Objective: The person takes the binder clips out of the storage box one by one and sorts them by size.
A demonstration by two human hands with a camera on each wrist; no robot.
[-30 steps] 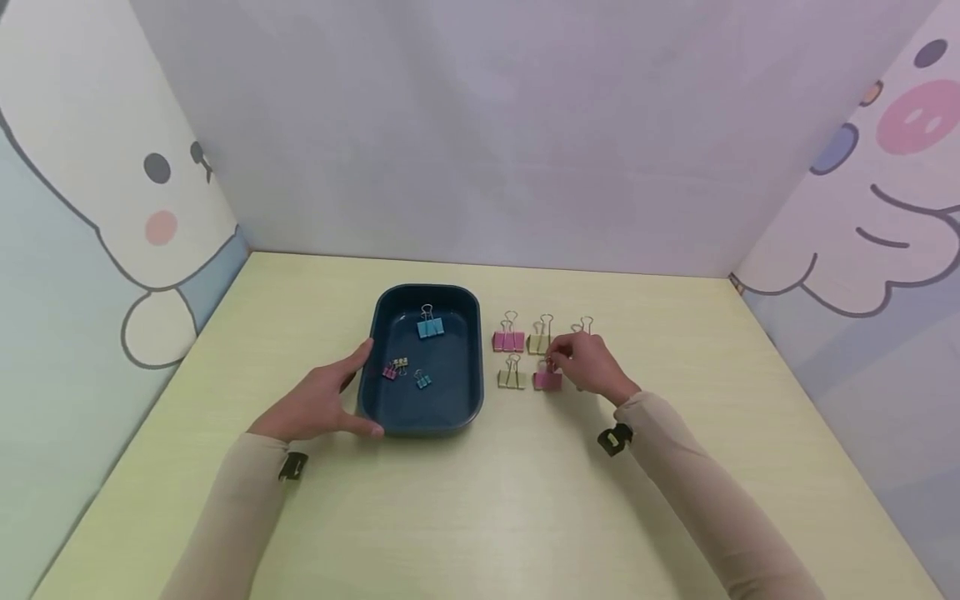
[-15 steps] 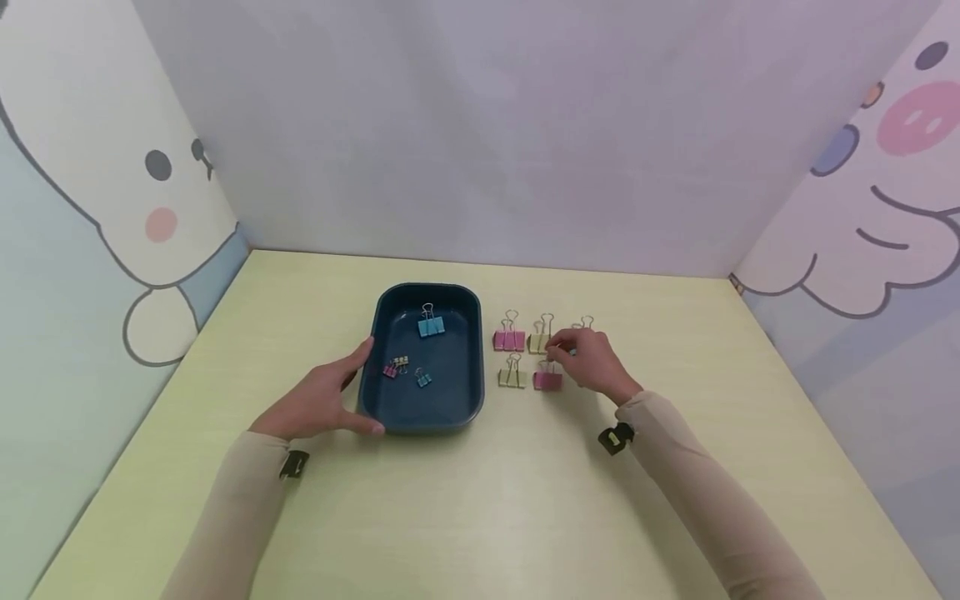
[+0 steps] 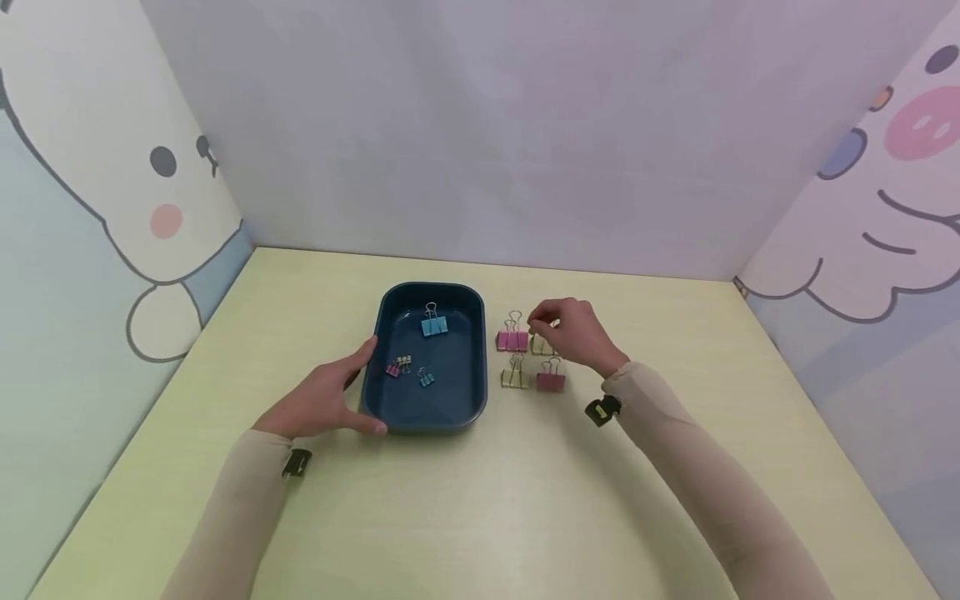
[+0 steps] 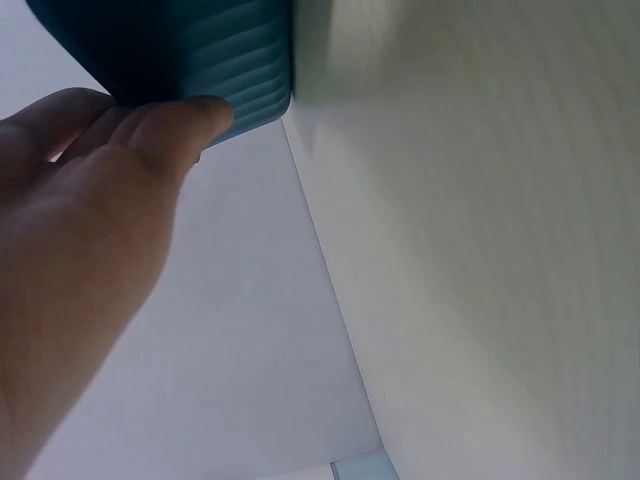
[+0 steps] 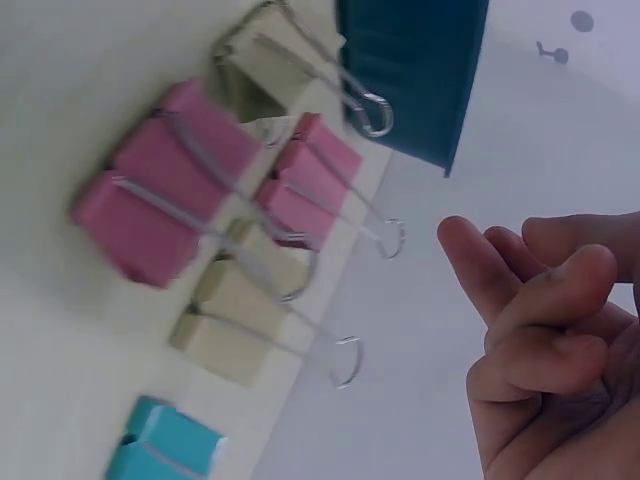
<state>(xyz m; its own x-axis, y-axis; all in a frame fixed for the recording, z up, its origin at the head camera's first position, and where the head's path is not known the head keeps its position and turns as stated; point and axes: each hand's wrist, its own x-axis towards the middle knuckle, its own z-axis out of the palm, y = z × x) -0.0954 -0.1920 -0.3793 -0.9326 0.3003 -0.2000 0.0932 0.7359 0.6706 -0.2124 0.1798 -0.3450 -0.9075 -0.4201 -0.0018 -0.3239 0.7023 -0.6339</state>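
My left hand (image 3: 318, 400) rests against the left side of a dark blue tray (image 3: 427, 422), its fingers along the side rim and its thumb at the near left corner. In the left wrist view the thumb lies on the tray's ribbed wall. My right hand (image 3: 577, 333) hovers over the rear cream binder clip (image 3: 543, 346), fingers loosely bent, nothing visible between them. Around it stand a pink binder clip (image 3: 513, 340), a front cream clip (image 3: 513, 377) and a dark pink clip (image 3: 551, 382). A blue clip (image 5: 165, 445), hidden by my hand in the head view, shows in the right wrist view.
Inside the tray lie a larger blue binder clip (image 3: 434, 326) and small pink (image 3: 393, 369), yellow (image 3: 404, 361) and teal (image 3: 426, 378) ones. The pale table (image 3: 465, 517) meets a plain back wall (image 3: 480, 167). Walls with cartoon figures stand on both sides.
My right hand has moved from the dark pink clip backward and slightly left, uncovering that clip's handles. It now covers more of the rear row. My left hand keeps its place on the tray.
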